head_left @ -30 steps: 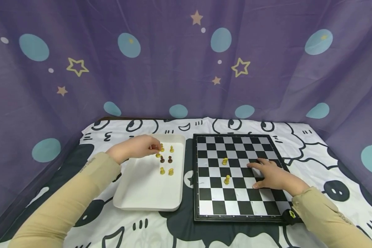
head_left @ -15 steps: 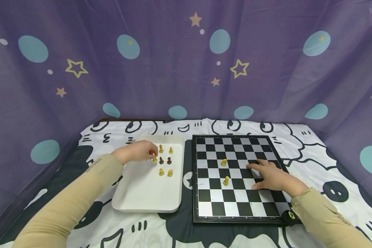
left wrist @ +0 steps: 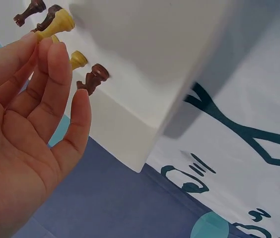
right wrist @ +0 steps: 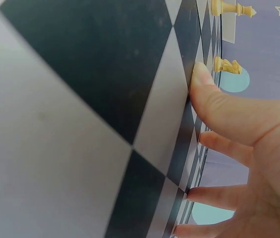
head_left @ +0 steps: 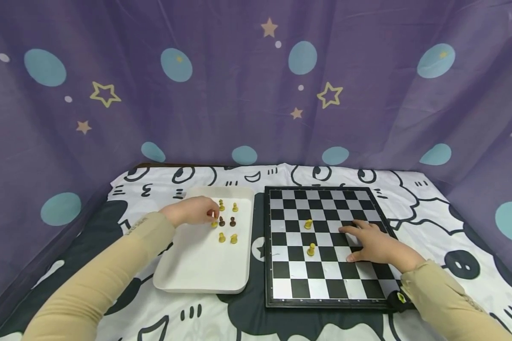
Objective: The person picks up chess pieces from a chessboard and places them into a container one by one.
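Note:
My left hand point(head_left: 195, 210) is over the white tray point(head_left: 196, 270), pinching a yellow chess piece point(left wrist: 59, 24) between thumb and fingertips. The fingers cover its upper part, so its kind cannot be told. Beside it in the head view stand two dark brown chess pieces point(head_left: 232, 221), with yellow ones behind and two more yellow pieces point(head_left: 233, 238) in front. My right hand point(head_left: 373, 243) rests on the chessboard point(head_left: 298, 288), fingers spread, thumb touching the squares. Left of it on the board stand a yellow knight point(right wrist: 228, 65) and another taller yellow piece point(head_left: 311, 249).
The tray and the board lie side by side on a black and white cartoon-print cloth point(head_left: 213, 322). A purple curtain point(head_left: 239, 118) with stars and blue ovals hangs behind. A small black object point(head_left: 397, 300) sits at the board's near right corner, by the right sleeve.
My left hand has brought the yellow piece a short way nearer to me, down beside the brown pieces. The right hand has stayed in place on the board.

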`<state>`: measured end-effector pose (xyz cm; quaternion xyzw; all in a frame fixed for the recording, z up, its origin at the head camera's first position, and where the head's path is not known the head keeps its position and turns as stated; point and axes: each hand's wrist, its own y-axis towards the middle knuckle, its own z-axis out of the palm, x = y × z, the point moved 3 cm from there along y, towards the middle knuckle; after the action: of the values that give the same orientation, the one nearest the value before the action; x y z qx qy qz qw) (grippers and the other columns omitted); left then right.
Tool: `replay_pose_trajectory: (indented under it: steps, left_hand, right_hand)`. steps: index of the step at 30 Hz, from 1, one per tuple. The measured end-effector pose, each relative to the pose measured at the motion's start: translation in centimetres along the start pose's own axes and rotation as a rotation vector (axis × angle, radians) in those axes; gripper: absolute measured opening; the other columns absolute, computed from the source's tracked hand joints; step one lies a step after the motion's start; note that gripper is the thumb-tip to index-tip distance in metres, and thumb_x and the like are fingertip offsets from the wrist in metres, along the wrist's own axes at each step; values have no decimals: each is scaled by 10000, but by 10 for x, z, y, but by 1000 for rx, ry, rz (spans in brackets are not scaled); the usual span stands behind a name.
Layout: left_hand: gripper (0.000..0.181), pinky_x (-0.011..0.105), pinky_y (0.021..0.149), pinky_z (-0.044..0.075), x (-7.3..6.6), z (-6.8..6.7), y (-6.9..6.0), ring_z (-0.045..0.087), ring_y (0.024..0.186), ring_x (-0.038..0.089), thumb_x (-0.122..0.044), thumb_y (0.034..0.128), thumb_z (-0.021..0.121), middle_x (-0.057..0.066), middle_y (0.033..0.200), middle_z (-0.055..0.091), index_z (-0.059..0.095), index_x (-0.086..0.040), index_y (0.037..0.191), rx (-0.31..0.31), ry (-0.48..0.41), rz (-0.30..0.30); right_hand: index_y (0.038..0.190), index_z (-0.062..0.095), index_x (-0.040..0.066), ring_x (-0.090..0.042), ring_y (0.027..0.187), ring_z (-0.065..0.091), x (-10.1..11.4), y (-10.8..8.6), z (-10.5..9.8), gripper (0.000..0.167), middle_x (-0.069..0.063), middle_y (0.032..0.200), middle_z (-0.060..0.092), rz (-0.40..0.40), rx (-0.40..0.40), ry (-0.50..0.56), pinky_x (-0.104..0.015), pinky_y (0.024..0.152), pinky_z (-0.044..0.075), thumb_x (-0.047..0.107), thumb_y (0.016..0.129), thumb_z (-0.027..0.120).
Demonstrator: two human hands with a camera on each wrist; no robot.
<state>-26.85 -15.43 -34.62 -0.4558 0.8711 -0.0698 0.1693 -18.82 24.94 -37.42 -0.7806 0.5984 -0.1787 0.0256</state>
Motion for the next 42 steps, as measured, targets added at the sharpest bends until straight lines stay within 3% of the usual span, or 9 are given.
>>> replay_pose_trajectory:
  steps: [8, 22, 37, 42]
  left_hand:
    - [68, 267, 672, 423, 5, 5, 2, 491, 709, 115, -116, 912, 606, -27, 792, 581, 672, -133, 909, 27, 9, -55]
    - [65, 277, 680, 420, 5, 3, -2, 486, 710, 120, -75, 891, 611, -15, 782, 580, 663, -114, 885, -1, 34, -6]
    - [104, 294, 701, 422, 8, -4, -9, 494, 739, 146, -81, 877, 636, 22, 822, 587, 666, -89, 976, -5, 5, -17]
    - [132, 310, 733, 440, 8, -8, -11, 513, 779, 157, -94, 899, 622, 34, 876, 603, 668, -91, 1023, 2, -10, -60]
  right_hand:
    - [1335, 513, 103, -648, 1231, 272, 0, 0, 0, 777, -368, 1413, 297, 4, 7, -6, -723, 894, 331, 442, 691, 785]
    - [1335, 513, 105, -647, 1226, 280, -1, 1, -1, 771, -372, 1408, 302, 0, 7, -15, -722, 897, 328, 438, 695, 785]
    - [1335, 512, 109, -645, 1230, 276, -2, 2, 0, 788, -368, 1411, 298, 8, 14, -16, -724, 896, 327, 460, 683, 783]
    - [1333, 514, 110, -646, 1231, 275, -1, 2, 1, 771, -368, 1412, 297, 7, 12, -13, -723, 900, 327, 439, 692, 787]
